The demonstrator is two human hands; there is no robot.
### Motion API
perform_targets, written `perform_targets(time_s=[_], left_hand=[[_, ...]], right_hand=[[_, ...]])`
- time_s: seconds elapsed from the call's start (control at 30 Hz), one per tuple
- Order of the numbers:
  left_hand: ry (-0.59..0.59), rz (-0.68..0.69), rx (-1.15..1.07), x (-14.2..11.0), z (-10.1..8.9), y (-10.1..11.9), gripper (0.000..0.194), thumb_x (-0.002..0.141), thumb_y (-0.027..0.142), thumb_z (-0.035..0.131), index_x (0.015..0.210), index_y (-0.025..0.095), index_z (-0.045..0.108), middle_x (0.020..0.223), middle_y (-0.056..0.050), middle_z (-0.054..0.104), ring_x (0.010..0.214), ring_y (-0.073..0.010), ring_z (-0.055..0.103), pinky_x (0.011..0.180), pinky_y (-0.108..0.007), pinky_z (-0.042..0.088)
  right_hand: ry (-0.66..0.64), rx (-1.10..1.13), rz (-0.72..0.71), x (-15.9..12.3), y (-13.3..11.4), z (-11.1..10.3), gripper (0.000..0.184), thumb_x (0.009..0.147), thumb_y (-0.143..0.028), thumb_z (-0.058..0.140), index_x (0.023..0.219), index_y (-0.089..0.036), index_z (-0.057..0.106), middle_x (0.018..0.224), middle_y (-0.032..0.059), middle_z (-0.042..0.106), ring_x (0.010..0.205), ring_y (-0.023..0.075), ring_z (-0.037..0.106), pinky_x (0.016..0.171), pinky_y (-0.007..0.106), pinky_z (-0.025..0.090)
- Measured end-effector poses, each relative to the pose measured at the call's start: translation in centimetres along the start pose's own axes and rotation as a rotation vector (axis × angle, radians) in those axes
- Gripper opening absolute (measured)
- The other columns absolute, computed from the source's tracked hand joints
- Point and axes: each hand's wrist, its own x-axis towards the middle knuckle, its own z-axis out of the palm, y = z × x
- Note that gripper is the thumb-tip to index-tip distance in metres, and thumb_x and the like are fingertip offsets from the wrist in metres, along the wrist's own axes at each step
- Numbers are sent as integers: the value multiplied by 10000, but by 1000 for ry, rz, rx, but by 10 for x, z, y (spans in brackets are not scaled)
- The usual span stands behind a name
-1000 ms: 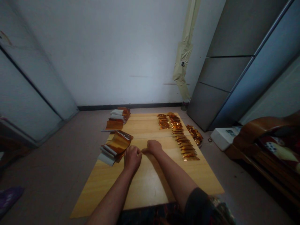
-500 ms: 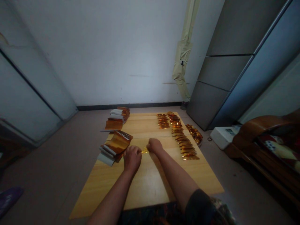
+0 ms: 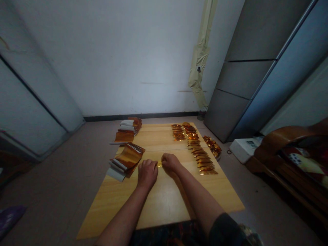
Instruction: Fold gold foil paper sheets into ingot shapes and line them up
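My left hand (image 3: 147, 173) and my right hand (image 3: 170, 162) rest close together on a light wooden board (image 3: 164, 201), fingers curled. Between their fingertips a small piece of gold foil (image 3: 159, 164) shows, mostly hidden by the fingers. Just left of my left hand lies a curved stack of amber foil sheets with white backing (image 3: 126, 160). A second such stack (image 3: 125, 131) sits farther back. To the right of my right hand runs a long row of folded amber foil pieces (image 3: 198, 152).
A loose heap of gold foil pieces (image 3: 212, 147) lies at the board's right edge. Around the board are a tiled floor (image 3: 64, 177), a white box (image 3: 246, 147), a wooden seat with a patterned cushion (image 3: 289, 150), and a grey metal cabinet (image 3: 246, 68).
The gold foil piece between my hands looks narrower than before. My left hand has shifted slightly right, closer to my right hand.
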Motion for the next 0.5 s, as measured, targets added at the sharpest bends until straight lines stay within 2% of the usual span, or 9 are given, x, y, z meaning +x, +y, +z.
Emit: perform_targets(time_s=[0.13,0.3,0.5], left_hand=[[6,29,100,0,1,3,268,920,274,453,1054,209,675,968,-99,629,982,-258,524,804,-377,357],[16,51,167,3,-2,6,254,930,263,447,1002,209,685,950,-97,621,963,-253,528,762,-358,358],[42,77,223,5,-4,6,226,926,244,458,929,203,681,897,-92,619,908,-248,545,717,-337,367]], right_hand=[[9,18,-50,-3,3,2,216,747,-194,610,945,-197,696,921,21,702,806,143,593,639,207,349],[120,24,-70,-8,5,12,160,739,-228,609,880,-193,676,898,21,638,744,131,549,606,206,333],[263,-71,-92,-17,5,22,128,838,-212,521,889,-198,637,937,24,602,704,116,536,596,229,313]])
